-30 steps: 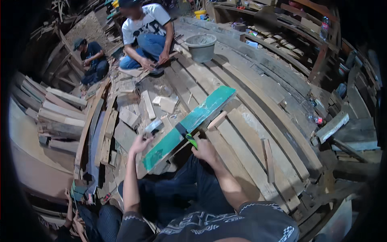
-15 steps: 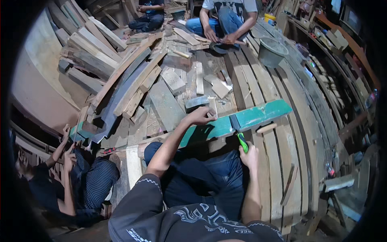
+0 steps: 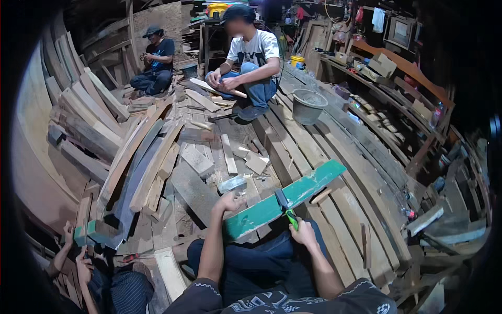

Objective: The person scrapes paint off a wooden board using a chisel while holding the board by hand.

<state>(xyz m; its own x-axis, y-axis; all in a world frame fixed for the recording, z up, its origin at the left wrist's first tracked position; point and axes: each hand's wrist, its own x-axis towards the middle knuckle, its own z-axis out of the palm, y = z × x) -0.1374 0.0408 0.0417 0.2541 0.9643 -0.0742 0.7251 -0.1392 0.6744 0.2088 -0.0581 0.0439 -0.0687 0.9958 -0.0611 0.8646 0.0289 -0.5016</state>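
Note:
A long plank with a worn green painted face (image 3: 311,186) lies across in front of my legs, slanting up to the right. My right hand (image 3: 305,233) is wrapped round the green handle of a hand tool (image 3: 283,201), whose flat dark blade rests against the middle of the plank; its exact kind is unclear. Over the plank's left part is my left hand (image 3: 227,202), fingers curled, with anything in them hidden. Just beyond that hand sits a small grey block (image 3: 231,183).
Wood offcuts (image 3: 197,161) and long beams (image 3: 141,167) crowd the left. A grey bucket (image 3: 308,107) stands on the slatted boards ahead. One person (image 3: 246,68) squats holding a wooden piece; another (image 3: 154,65) sits farther back. Someone's hands (image 3: 83,267) hold a tool at lower left.
The view has tilted upward, showing more of the workshop. My left hand has shifted slightly left along the plank. My right hand keeps the tool at about the same spot on the plank.

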